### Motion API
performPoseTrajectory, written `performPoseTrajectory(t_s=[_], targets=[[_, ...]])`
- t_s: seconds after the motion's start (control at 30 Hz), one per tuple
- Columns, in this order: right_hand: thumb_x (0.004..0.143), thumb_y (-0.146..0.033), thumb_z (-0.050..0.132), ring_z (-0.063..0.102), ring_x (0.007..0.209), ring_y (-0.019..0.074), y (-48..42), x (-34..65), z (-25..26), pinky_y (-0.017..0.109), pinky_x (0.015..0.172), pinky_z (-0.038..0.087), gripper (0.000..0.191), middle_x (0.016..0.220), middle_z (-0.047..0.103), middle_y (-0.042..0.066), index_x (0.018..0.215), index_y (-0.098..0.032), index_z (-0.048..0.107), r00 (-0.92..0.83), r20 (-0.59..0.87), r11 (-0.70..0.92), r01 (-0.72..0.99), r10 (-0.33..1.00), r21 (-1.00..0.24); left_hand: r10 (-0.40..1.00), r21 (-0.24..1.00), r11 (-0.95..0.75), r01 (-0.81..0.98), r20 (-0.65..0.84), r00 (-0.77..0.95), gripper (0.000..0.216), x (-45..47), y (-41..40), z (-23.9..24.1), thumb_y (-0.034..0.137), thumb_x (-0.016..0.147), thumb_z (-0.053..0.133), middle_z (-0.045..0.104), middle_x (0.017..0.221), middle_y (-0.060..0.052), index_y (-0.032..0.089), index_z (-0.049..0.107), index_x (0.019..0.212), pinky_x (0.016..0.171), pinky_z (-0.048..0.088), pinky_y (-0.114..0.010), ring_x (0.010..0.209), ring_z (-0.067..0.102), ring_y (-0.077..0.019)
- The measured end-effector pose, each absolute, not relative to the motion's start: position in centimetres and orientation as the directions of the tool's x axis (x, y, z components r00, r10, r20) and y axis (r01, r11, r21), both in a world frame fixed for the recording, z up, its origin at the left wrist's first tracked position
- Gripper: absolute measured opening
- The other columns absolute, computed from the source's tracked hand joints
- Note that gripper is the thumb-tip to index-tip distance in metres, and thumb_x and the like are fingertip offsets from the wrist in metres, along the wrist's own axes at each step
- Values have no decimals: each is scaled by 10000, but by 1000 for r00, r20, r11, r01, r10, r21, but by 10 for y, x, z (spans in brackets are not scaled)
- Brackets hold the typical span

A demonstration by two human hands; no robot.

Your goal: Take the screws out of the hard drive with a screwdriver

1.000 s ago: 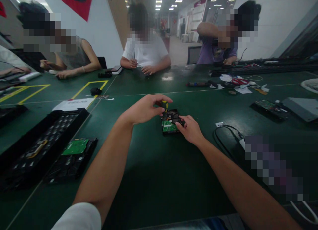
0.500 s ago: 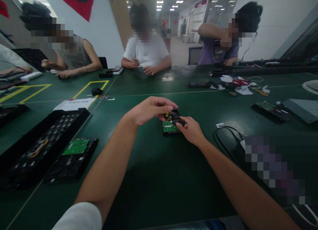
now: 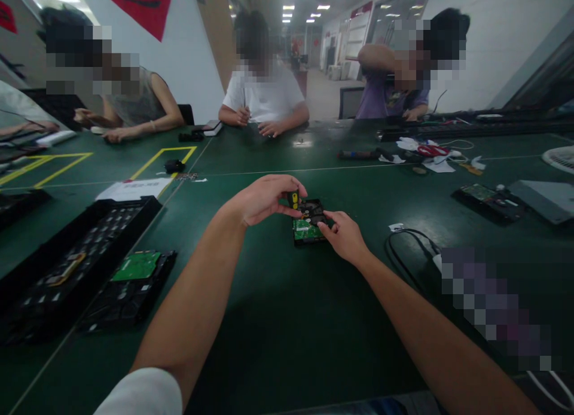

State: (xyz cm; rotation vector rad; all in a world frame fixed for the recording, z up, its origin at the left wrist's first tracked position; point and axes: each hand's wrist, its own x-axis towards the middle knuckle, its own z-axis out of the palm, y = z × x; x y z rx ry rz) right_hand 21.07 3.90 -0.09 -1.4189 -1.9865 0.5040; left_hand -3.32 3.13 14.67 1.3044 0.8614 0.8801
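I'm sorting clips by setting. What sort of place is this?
Probably an electronics teardown or repair workshop: a long green bench with people seated around it, a hard drive with its circuit board up, a screwdriver in the left hand, and a tray of more parts.

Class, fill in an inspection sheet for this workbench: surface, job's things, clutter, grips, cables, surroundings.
Surface: dark green table with yellow tape lines.
Job's things: hard drive, green board up; yellow-handled screwdriver over it.
Clutter: black trays, a second drive with a green board, white paper, scissors among scraps.
Grips: left hand pinches the screwdriver; right hand has fingertips on the hard drive, grip unclear.
Cables: black cable looped right of the hard drive.
Surroundings: three people seated across the table.
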Motion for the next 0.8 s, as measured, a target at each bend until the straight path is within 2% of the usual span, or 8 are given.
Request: performPoseTrajectory(t_s=[0.13, 0.23, 0.43, 0.63, 0.8], targets=[[1016, -429, 601, 619, 699, 143, 38, 211, 0, 351, 718, 535, 472, 1243, 650, 144, 1380, -136, 659, -228, 279, 357, 689, 933, -631, 925, 999, 39, -2, -35, 379, 178, -35, 32, 148, 288, 873, 653, 648, 1017, -108, 138, 745, 905, 714, 650, -345, 976, 620, -222], [1020, -447, 594, 622, 711, 148, 37, 212, 1, 353, 716, 537, 483, 1251, 646, 145, 1386, -139, 659, -230, 274, 356, 683, 934, -638, 940, 997, 55, -60, -32, 341, 151, -32, 34, 144, 287, 874, 639, 670, 947, -98, 160, 703, 926, 658, 634, -341, 913, 658, -224], [1018, -452, 597, 627, 723, 148, 39, 213, -1, 347, 723, 536, 468, 1254, 645, 129, 1396, -182, 657, -238, 268, 356, 688, 934, -632, 938, 990, 68, -124, -21, 345, 141, -27, 39, 138, 296, 890, 606, 685, 884, -92, 168, 663, 897, 713, 639, -375, 885, 682, -221], [1021, -439, 594, 623, 705, 139, 40, 214, -2, 337, 690, 531, 475, 1281, 644, 140, 1410, -171, 647, -247, 265, 362, 680, 932, -638, 944, 1000, 5, -26, 4, 330, 265, -30, 40, 137, 431, 866, 720, 676, 937, -72, 167, 708, 856, 671, 602, -296, 875, 632, -181], [990, -430, 634, 616, 677, 126, 40, 215, 4, 321, 661, 522, 460, 1275, 662, 133, 1374, -179, 669, -244, 223, 329, 635, 944, -699, 943, 997, -14, 71, -11, 333, 269, -32, 36, 141, 433, 857, 743, 692, 1035, -86, 170, 772, 904, 655, 571, -242, 941, 631, -181]])
